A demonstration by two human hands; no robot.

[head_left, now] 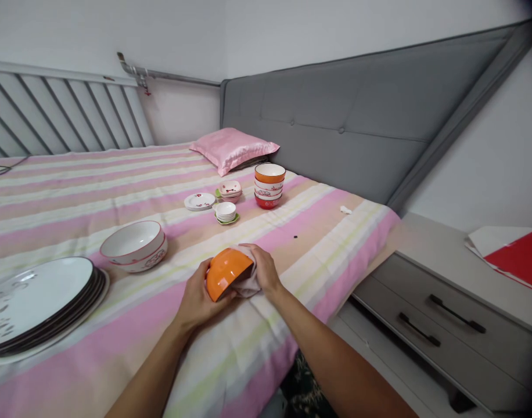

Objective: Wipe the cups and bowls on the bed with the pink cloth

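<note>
An orange bowl [228, 271] is tipped on its side just above the striped bedsheet, its outer face toward me. My left hand [200, 296] grips its left and lower edge. In my right hand [265, 268] is a pale cloth [248, 284], pressed against the bowl's right side and rim; part of the cloth goes into the bowl's mouth. Beyond my hands stands a stack of bowls [269, 187], orange on top and red at the bottom. Left of that are small pink-white dishes [230, 190], tiny white bowls [226, 212] and small plates [200, 201].
A large white bowl [135, 247] and a stack of oval plates [39, 302] lie on the bed to the left. Behind are a pink pillow [233, 148] and a grey headboard [327, 116]. At right stands a grey nightstand [449, 313]. A crumpled white scrap [345, 210] lies near the bed's edge.
</note>
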